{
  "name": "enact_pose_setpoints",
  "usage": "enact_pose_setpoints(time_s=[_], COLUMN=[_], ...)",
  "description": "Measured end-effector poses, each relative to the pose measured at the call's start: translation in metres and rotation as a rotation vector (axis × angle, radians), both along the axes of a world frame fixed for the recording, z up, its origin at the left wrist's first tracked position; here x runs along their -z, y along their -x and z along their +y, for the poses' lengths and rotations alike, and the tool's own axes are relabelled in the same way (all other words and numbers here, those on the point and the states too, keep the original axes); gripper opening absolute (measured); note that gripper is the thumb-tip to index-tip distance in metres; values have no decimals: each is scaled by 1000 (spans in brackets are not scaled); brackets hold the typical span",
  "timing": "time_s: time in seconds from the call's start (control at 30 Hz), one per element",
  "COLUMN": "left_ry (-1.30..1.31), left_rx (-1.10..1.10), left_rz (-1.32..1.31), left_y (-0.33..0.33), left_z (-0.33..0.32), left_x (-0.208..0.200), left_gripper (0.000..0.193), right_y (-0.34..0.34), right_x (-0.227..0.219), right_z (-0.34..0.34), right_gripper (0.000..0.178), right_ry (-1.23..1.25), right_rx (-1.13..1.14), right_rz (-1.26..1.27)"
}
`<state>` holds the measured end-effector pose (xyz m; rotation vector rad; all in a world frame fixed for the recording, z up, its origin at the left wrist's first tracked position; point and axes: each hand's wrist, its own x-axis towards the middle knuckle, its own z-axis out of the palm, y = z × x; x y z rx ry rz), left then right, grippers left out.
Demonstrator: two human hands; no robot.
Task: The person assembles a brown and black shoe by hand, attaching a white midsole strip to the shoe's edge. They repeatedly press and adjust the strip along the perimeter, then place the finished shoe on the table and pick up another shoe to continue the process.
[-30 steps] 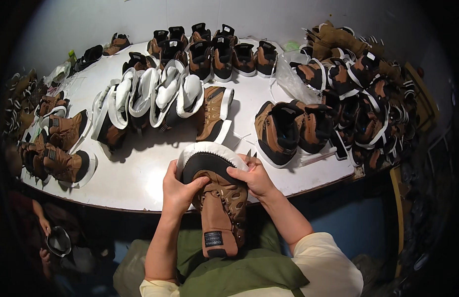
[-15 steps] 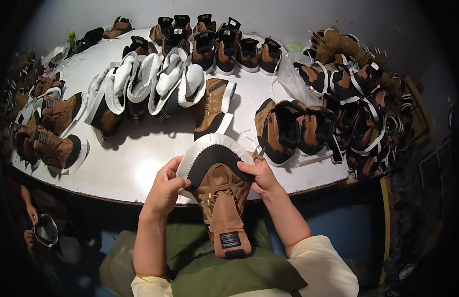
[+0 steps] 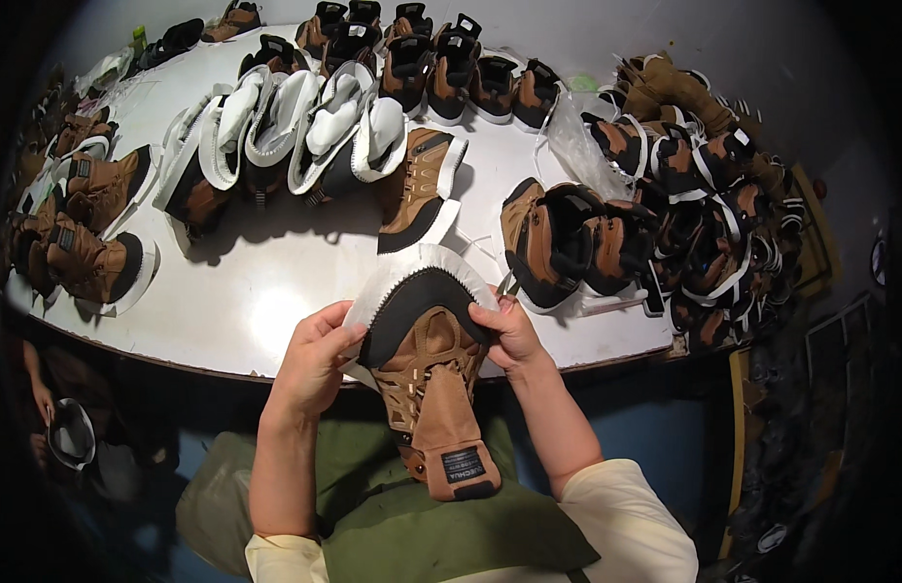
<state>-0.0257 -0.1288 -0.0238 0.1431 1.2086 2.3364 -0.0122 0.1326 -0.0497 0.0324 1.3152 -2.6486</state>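
Observation:
A brown and black shoe upper (image 3: 434, 340) is stretched between my hands over the table's near edge, toe end away from me and tongue hanging toward my apron. A white strip (image 3: 398, 275) is stitched in zigzag around its black toe edge. My left hand (image 3: 320, 352) pinches the strip at the left side, thumb on top. On the right side, my right hand (image 3: 512, 335) grips the edge with its thumb over the black band. A small pointed metal tool (image 3: 506, 285), perhaps thread snips, sticks out by the right fingers; the rest of it is hidden.
Several uppers with white linings (image 3: 281, 121) stand beyond my hands, beside a brown upper (image 3: 419, 189). Finished-looking shoes (image 3: 407, 73) line the back of the white table (image 3: 257, 291). More uppers pile up left and right. At lower left, another person's hand (image 3: 45, 403) holds a piece.
The tabletop and its shoes sit a little higher and the view has shifted slightly. Both hands keep hold of the upper, which is tilted a bit, its tongue swung slightly right.

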Motion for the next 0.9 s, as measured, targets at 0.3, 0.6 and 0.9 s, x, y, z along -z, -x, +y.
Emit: enact_pose_setpoints(time_s=[0.3,0.6,0.9], left_ry=[32,66,-9], left_rx=[-26,-92,-321], left_rz=[35,15,-84], left_y=[-2,-1,6], left_z=[2,1,5], left_x=[5,13,52], left_gripper=[26,24,21], right_y=[1,4,-7], right_x=[9,7,-35], right_z=[-1,-4,-32], right_gripper=[40,37,26], right_ry=[11,-5,-457], right_rx=[-5,-20,-118], right_rz=[4,-12,151])
